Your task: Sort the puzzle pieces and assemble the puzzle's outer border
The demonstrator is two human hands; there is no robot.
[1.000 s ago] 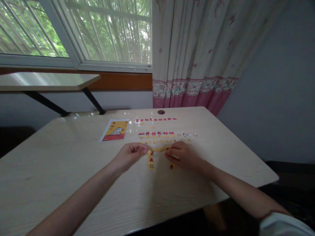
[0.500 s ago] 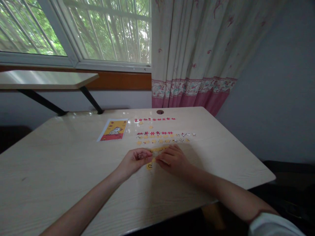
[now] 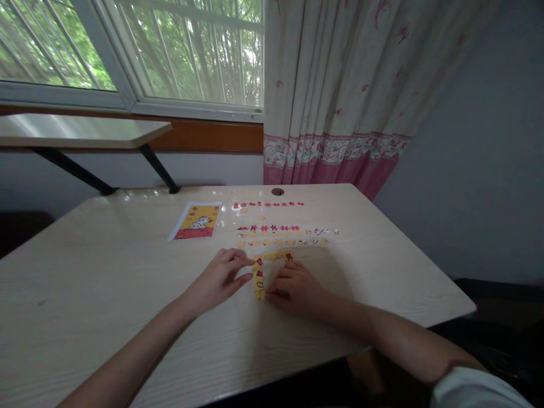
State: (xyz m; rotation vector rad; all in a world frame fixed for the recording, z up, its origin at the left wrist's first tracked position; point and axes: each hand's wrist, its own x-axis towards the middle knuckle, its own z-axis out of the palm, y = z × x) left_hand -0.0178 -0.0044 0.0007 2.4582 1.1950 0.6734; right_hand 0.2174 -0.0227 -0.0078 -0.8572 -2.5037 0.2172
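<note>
Yellow jigsaw puzzle pieces joined in a corner shape (image 3: 259, 282) lie on the table, one strip running toward me and another across the top to the right. Some carry red and dark markings. My left hand (image 3: 223, 279) is open at the left side, index fingertip at the upper corner and thumb apart below it. My right hand (image 3: 297, 290) rests inside the corner, fingers curled, with thumb and index finger together at the lowest puzzle piece (image 3: 259, 295). Its fingers partly cover the right end of the top strip.
Rows of loose red pieces (image 3: 268, 228), yellow pieces (image 3: 266, 242) and white pieces (image 3: 325, 231) lie beyond my hands. A picture card (image 3: 196, 221) with a white animal lies at the left. Behind are a cable hole (image 3: 277, 192), a raised shelf (image 3: 85, 130) and a curtain (image 3: 331, 113).
My hands have drawn apart; the left moved slightly left and up, and the right fingertips moved down the strip. More of the left strip now shows, with red-marked pieces uncovered.
</note>
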